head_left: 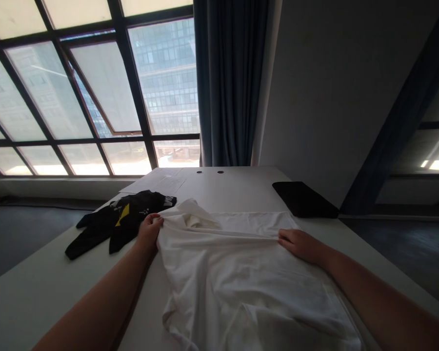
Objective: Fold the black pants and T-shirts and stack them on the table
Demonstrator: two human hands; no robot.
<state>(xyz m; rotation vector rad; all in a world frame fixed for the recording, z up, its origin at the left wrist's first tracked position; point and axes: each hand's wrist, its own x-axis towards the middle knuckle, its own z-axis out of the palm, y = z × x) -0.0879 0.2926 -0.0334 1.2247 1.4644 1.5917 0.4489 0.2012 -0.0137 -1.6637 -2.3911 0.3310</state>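
"What is being held?"
"White cloth, pinched by the left hand and the right hand, spread across the counter."
"What is called for next?"
"Even tension, it seems."

Both bare forearms reach from the near corners, angled inward. The left hand and right hand are set well apart, fingers curled in pinching grips, the left slightly farther.
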